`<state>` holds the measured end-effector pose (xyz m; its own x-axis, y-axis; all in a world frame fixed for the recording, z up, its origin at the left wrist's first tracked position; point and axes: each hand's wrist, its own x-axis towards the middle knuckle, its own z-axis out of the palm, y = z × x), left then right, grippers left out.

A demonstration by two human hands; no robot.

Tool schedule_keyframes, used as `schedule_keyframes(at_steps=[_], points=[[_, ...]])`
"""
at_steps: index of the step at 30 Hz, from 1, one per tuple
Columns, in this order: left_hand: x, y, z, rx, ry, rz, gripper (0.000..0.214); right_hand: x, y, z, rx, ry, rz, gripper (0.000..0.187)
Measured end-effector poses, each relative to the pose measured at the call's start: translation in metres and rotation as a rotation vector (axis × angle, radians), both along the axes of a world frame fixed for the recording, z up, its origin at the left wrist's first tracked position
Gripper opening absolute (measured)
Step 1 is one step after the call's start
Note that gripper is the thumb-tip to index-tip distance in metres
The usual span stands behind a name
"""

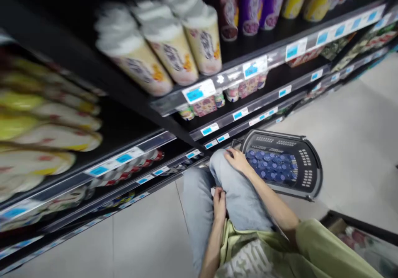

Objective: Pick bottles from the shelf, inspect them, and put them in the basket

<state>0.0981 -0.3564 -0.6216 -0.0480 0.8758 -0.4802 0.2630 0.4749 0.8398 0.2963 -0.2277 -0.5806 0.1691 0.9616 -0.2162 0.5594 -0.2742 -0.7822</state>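
Note:
My right hand [238, 160] lies on the knee of my blue jeans [222, 162], fingers loosely apart and holding nothing. Between my thighs, my left hand [219, 203] is closed on a small white piece [213, 191] that pokes out past the fingers; most of it is hidden, so its kind is unclear. Just beyond my right forearm stands a black shopping basket [314, 166] with several dark blue bottle-like items with round caps [270, 165] packed in it.
Dark shelves with price tags [198, 91] run along the left and front. Cream-coloured packs [174, 58] and purple packs [253, 8] stand on an upper shelf. Bagged goods [46, 137] lie at left. Another dark-edged container [367, 228] is behind my right side. Grey tiles [146, 228] form the floor.

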Motion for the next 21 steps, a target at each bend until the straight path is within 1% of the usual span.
schedule_keyframes(at_steps=[1, 2, 3, 4, 6, 8, 10, 13, 16, 19, 21], points=[[0.000, -0.001, 0.005, 0.031, -0.003, 0.022, 0.032, -0.013, -0.003, 0.015, -0.029, -0.122, 0.060, 0.053], [0.001, -0.003, 0.010, 0.061, -0.006, 0.045, 0.031, -0.027, -0.007, 0.028, -0.067, -0.233, 0.088, 0.059], [0.001, -0.005, 0.014, 0.091, -0.010, 0.068, 0.031, -0.040, -0.012, 0.038, -0.080, -0.329, 0.113, 0.061], [0.000, -0.008, 0.018, 0.116, -0.014, 0.086, 0.030, -0.052, -0.017, 0.046, -0.059, -0.413, 0.172, 0.061], [-0.001, -0.014, 0.022, 0.154, -0.024, 0.095, 0.031, -0.073, -0.024, 0.056, -0.012, -0.570, 0.317, 0.063], [-0.004, -0.019, 0.023, 0.188, -0.034, 0.084, 0.035, -0.087, -0.027, 0.059, -0.001, -0.688, 0.420, 0.066], [-0.008, -0.022, 0.022, 0.221, -0.047, 0.080, 0.040, -0.096, -0.027, 0.058, -0.003, -0.760, 0.462, 0.066], [-0.012, -0.025, 0.024, 0.239, -0.072, 0.098, 0.044, -0.102, -0.024, 0.053, 0.015, -0.819, 0.468, 0.063], [-0.014, -0.027, 0.024, 0.224, -0.091, 0.108, 0.041, -0.102, -0.018, 0.050, 0.042, -0.852, 0.453, 0.062], [-0.017, -0.026, 0.015, 0.253, -0.081, 0.087, 0.038, -0.103, -0.013, 0.050, 0.057, -0.868, 0.445, 0.061], [-0.018, -0.023, 0.005, 0.273, -0.072, 0.028, 0.037, -0.104, -0.011, 0.051, 0.055, -0.873, 0.448, 0.060]])
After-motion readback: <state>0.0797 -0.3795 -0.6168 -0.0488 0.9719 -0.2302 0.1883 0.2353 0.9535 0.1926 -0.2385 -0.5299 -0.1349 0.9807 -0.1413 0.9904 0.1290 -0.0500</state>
